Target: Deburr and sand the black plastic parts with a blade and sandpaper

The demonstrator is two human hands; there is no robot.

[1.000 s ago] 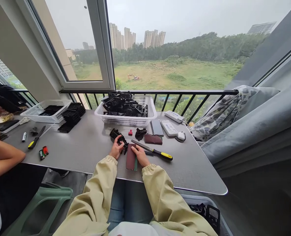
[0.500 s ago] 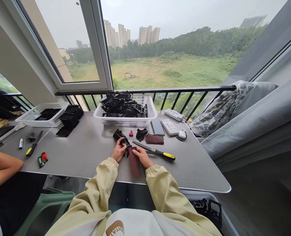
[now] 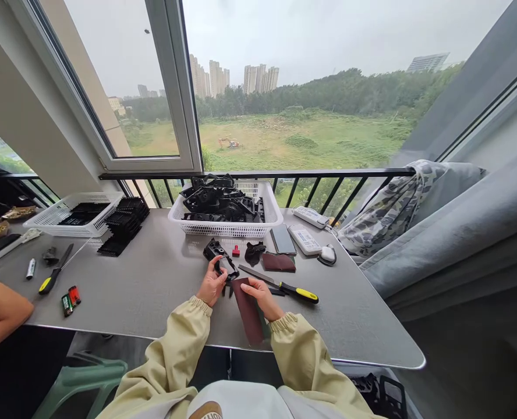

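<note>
My left hand (image 3: 212,284) is closed on a black plastic part (image 3: 215,250), a frame-like piece with openings, held tilted above the table. In my right hand (image 3: 262,295) is a folded strip of dark red sandpaper (image 3: 246,311), pinched near its upper end. The strip's top edge is close to the lower end of the black part; whether they touch I cannot tell. Just right of my hands lies a file (image 3: 300,292) with a black and yellow handle. Behind it are another folded piece of sandpaper (image 3: 279,262), a crumpled black piece (image 3: 255,253) and a small red piece (image 3: 236,251).
A white basket (image 3: 226,228) heaped with black parts stands at the back. Farther left are a second basket (image 3: 62,228), stacked black parts (image 3: 123,224), another file (image 3: 55,270) and lighters (image 3: 70,299). A person's arm (image 3: 3,308) rests at the left edge. White boxes (image 3: 305,240) lie right.
The black part has turned in my left hand and shows its opening more. My right hand has tilted the sandpaper strip, its lower end swinging right. The view has tipped upward slightly.
</note>
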